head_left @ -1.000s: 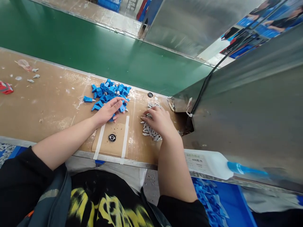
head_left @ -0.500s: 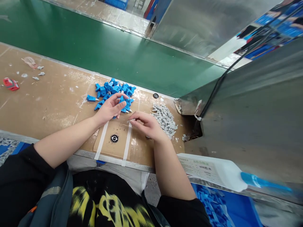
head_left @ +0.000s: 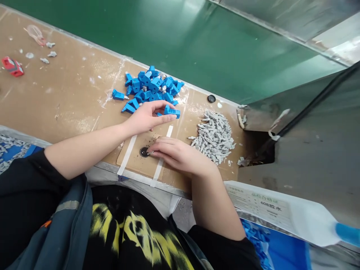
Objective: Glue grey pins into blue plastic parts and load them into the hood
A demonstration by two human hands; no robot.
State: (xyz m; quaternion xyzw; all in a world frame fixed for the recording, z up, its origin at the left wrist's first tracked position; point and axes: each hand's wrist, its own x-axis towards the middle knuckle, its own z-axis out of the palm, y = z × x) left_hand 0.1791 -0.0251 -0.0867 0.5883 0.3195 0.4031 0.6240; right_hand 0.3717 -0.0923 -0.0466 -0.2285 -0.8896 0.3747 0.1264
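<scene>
My left hand [head_left: 144, 117] grips a blue plastic part [head_left: 172, 111] between thumb and fingers, just in front of a pile of similar blue parts [head_left: 153, 84]. My right hand [head_left: 180, 153] is closed in a pinch on a small grey plastic piece, mostly covered by the fingertips. Those fingertips are at the edge of a small round black dish [head_left: 143, 152] with dark, shiny contents. The dish sits on a cardboard sheet [head_left: 135, 165] held by two white tape strips. Right of my right hand lies a heap of small grey pieces [head_left: 215, 137].
A black cap [head_left: 211, 98] lies near the far table edge. To the left are a red object [head_left: 12, 66] and several loose grey pieces. A metal cabinet wall [head_left: 315, 150] borders the right side. A white bottle [head_left: 306, 221] with a blue tip lies at front right.
My right hand has lowered from beside my left hand to the black dish. My left hand has turned, bringing the blue part into clear view. The camera view has tilted down.
</scene>
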